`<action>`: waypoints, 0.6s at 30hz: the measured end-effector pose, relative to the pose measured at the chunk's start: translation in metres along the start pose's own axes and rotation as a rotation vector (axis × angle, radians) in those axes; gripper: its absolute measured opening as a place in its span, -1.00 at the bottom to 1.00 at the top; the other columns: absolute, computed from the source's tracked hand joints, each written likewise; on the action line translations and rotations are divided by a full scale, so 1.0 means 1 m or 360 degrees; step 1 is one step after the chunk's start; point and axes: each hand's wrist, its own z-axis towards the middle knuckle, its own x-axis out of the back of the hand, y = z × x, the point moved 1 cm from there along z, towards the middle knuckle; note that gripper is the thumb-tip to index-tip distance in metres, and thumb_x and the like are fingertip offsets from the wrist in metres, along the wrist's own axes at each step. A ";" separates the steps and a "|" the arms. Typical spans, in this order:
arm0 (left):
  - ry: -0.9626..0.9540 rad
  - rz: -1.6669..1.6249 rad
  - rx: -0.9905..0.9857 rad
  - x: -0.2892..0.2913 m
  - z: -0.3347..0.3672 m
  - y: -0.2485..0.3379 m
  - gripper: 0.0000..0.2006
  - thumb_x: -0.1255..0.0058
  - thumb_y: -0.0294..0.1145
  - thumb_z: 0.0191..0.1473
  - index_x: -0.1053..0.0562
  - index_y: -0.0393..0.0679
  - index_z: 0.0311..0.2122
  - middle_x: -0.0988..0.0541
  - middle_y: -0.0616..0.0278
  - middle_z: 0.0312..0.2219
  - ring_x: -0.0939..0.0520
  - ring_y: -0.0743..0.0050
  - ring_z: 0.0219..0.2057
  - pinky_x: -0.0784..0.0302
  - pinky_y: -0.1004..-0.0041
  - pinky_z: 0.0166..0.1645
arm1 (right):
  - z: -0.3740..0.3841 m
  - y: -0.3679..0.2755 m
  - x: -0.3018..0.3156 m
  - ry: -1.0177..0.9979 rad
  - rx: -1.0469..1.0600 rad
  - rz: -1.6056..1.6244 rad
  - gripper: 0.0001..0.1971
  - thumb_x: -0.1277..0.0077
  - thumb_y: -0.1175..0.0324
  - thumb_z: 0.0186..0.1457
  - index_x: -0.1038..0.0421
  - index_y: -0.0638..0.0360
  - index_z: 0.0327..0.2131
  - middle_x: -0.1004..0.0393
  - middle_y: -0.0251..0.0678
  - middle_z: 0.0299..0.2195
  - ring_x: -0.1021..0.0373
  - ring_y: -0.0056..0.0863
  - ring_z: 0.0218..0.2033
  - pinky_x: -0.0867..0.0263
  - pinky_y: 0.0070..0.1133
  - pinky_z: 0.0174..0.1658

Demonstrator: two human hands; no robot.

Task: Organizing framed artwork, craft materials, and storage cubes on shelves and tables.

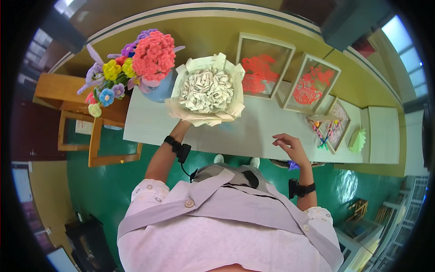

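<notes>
- Left hand (181,124) is mostly hidden under the paper bouquet (206,90), so its grip looks wrapped round the base, though I can't actually see the fingers.
- That bouquet sits at the counter's (253,131) near-left part, blooms facing up at the camera, stem end pointing back toward the person, long axis roughly near-to-far.
- Right hand (290,145) hovers over the counter's near edge, fingers loosely curled, holding nothing.
- Just left of the bouquet there's a blue vase of pink, yellow and purple flowers (136,63).
- Behind it, two glass frames with red paper cuttings (265,68) lean against the wall.
- Far right: a small diamond frame (333,124) and a green paper fan thing (358,140).
</notes>
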 end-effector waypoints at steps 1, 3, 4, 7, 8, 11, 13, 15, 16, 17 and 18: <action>0.0008 -0.0023 0.0050 -0.004 -0.002 -0.003 -0.42 -0.15 -0.37 -0.24 -0.21 -0.18 -0.05 -0.39 0.08 -0.18 -0.42 0.22 -0.18 -0.26 0.37 -0.03 | -0.006 0.010 0.001 0.0056 -0.0040 0.0218 -0.81 0.12 0.45 0.01 -0.34 0.28 -0.26 -0.45 -0.28 -0.50 -0.38 -0.55 -0.42 -0.25 -0.65 -0.27; -0.0018 -0.0026 0.0110 -0.013 -0.005 -0.007 -0.43 -0.14 -0.37 -0.24 -0.21 -0.18 -0.06 -0.39 0.09 -0.19 -0.42 0.23 -0.19 -0.27 0.38 -0.04 | -0.021 0.029 0.009 0.0169 -0.0105 0.0464 -0.80 0.16 0.44 0.04 -0.32 0.32 -0.26 -0.44 -0.30 -0.46 -0.37 -0.58 -0.38 -0.23 -0.65 -0.23; -0.0017 -0.0025 0.0126 -0.013 -0.011 -0.007 -0.44 -0.13 -0.37 -0.23 -0.21 -0.18 -0.06 -0.39 0.10 -0.20 -0.42 0.24 -0.19 -0.27 0.38 -0.05 | -0.030 0.036 0.013 0.0185 -0.0115 0.0470 -0.80 0.16 0.44 0.04 -0.32 0.32 -0.26 -0.44 -0.30 -0.46 -0.37 -0.58 -0.38 -0.23 -0.65 -0.23; -0.0042 -0.0015 0.0168 -0.018 -0.020 -0.008 -0.46 -0.12 -0.37 -0.22 -0.22 -0.19 -0.06 -0.39 0.11 -0.21 -0.42 0.25 -0.20 -0.27 0.38 -0.06 | -0.060 0.060 0.030 0.0537 -0.0354 0.0378 -0.80 0.21 0.42 0.06 -0.33 0.27 -0.24 -0.43 -0.31 -0.48 -0.36 -0.59 -0.37 -0.24 -0.66 -0.24; -0.0057 0.0002 0.0177 -0.019 -0.023 -0.007 -0.46 -0.11 -0.37 -0.22 -0.23 -0.19 -0.06 -0.40 0.12 -0.22 -0.42 0.25 -0.21 -0.27 0.38 -0.07 | -0.068 0.065 0.031 0.0550 -0.0376 0.0386 -0.80 0.21 0.42 0.06 -0.33 0.27 -0.24 -0.43 -0.31 -0.48 -0.36 -0.59 -0.37 -0.24 -0.66 -0.24; -0.0141 0.0074 0.0224 -0.024 -0.038 -0.002 -0.48 -0.10 -0.37 -0.20 -0.23 -0.19 -0.07 -0.40 0.13 -0.23 -0.42 0.26 -0.22 -0.28 0.39 -0.08 | -0.083 0.072 0.032 0.0703 -0.0387 0.0478 -0.78 0.22 0.39 0.07 -0.33 0.25 -0.24 -0.43 -0.31 -0.46 -0.36 -0.59 -0.38 -0.24 -0.64 -0.25; -0.0228 0.0113 0.0252 -0.029 -0.049 0.001 -0.49 -0.09 -0.38 -0.19 -0.24 -0.19 -0.07 -0.40 0.14 -0.24 -0.42 0.27 -0.22 -0.28 0.39 -0.09 | -0.079 0.074 0.025 0.0595 -0.0372 0.0524 -0.78 0.21 0.38 0.06 -0.32 0.26 -0.24 -0.43 -0.30 -0.46 -0.35 -0.60 -0.38 -0.24 -0.64 -0.25; -0.0325 0.0141 0.0288 -0.039 -0.060 -0.003 -0.51 -0.08 -0.38 -0.19 -0.25 -0.20 -0.08 -0.41 0.15 -0.25 -0.42 0.28 -0.23 -0.28 0.39 -0.10 | -0.068 0.079 0.021 0.0374 -0.0312 0.0492 -0.77 0.20 0.37 0.06 -0.32 0.26 -0.23 -0.43 -0.30 -0.45 -0.35 -0.60 -0.38 -0.25 -0.64 -0.24; -0.0371 0.0137 0.0309 -0.045 -0.065 -0.004 -0.51 -0.08 -0.38 -0.18 -0.25 -0.20 -0.08 -0.41 0.15 -0.26 -0.42 0.28 -0.24 -0.28 0.39 -0.11 | -0.062 0.083 0.021 0.0281 -0.0301 0.0416 -0.77 0.19 0.37 0.05 -0.32 0.27 -0.23 -0.42 -0.29 -0.44 -0.35 -0.60 -0.38 -0.25 -0.64 -0.24; -0.0429 0.0134 0.0317 -0.053 -0.068 -0.004 -0.52 -0.07 -0.38 -0.18 -0.25 -0.20 -0.08 -0.41 0.16 -0.26 -0.42 0.29 -0.24 -0.28 0.40 -0.11 | -0.058 0.088 0.022 0.0278 -0.0264 0.0368 -0.77 0.19 0.36 0.05 -0.32 0.27 -0.23 -0.43 -0.30 -0.44 -0.35 -0.60 -0.38 -0.25 -0.65 -0.24; -0.0480 0.0116 0.0324 -0.064 -0.071 -0.005 -0.52 -0.07 -0.38 -0.17 -0.26 -0.20 -0.08 -0.41 0.16 -0.27 -0.42 0.29 -0.24 -0.28 0.40 -0.12 | -0.056 0.091 0.026 0.0259 -0.0232 0.0307 -0.76 0.18 0.36 0.05 -0.32 0.27 -0.23 -0.43 -0.30 -0.43 -0.35 -0.61 -0.38 -0.25 -0.65 -0.24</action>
